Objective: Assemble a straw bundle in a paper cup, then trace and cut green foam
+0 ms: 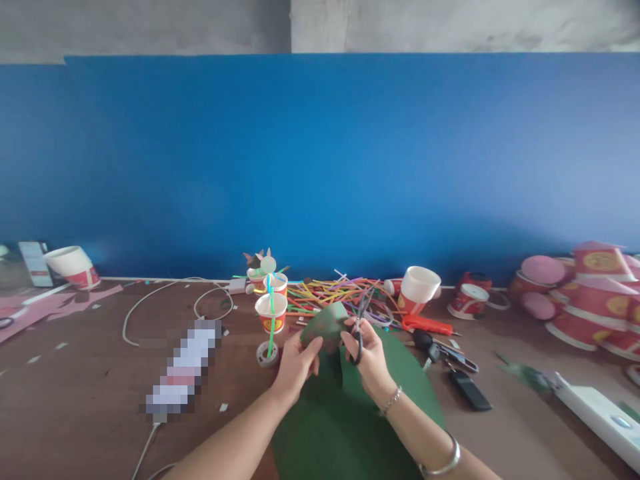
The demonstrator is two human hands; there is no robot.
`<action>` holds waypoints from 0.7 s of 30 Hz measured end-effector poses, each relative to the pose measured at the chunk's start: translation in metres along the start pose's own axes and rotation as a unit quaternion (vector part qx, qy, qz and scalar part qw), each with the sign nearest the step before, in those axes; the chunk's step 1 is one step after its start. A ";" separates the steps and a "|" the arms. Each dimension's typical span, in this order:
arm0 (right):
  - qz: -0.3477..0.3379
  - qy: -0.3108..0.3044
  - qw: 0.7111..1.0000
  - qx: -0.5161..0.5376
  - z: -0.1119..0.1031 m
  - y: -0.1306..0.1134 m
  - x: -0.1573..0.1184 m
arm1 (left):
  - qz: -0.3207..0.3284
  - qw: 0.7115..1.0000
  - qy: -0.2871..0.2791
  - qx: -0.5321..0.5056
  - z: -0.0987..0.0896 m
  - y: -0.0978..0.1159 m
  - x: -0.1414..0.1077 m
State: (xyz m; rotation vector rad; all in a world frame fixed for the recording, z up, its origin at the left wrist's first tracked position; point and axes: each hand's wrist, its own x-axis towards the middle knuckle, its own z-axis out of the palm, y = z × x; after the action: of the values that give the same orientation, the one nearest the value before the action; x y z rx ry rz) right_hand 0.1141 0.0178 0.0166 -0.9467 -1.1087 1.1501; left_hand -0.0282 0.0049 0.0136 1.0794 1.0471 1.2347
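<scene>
Right hand [371, 352]: curled round scissors [362, 312], aiming blades away, slightly rightward, just right of raised green paper [327, 323]. Left hand [297, 363]: pinching paper between thumb and fingers.

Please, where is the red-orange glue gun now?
In the head view, the red-orange tool lies right of centre on the table, just in front of the large white cup.
</scene>
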 end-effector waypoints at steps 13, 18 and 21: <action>0.100 -0.256 0.949 -0.155 0.001 0.000 -0.008 | 0.083 0.976 0.196 -0.049 -0.005 0.002 0.005; 0.128 -0.265 0.945 -0.143 0.002 -0.007 -0.009 | 0.079 0.981 0.176 -0.020 -0.006 -0.001 0.004; 0.148 -0.260 0.944 -0.138 0.001 -0.010 -0.007 | 0.073 0.983 0.165 0.004 -0.007 -0.004 0.004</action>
State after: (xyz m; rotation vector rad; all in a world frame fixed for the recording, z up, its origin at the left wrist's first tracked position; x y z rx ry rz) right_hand 0.1148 0.0090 0.0251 -1.0833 -1.6233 1.5749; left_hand -0.0340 0.0086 0.0081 0.9911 1.2392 1.5679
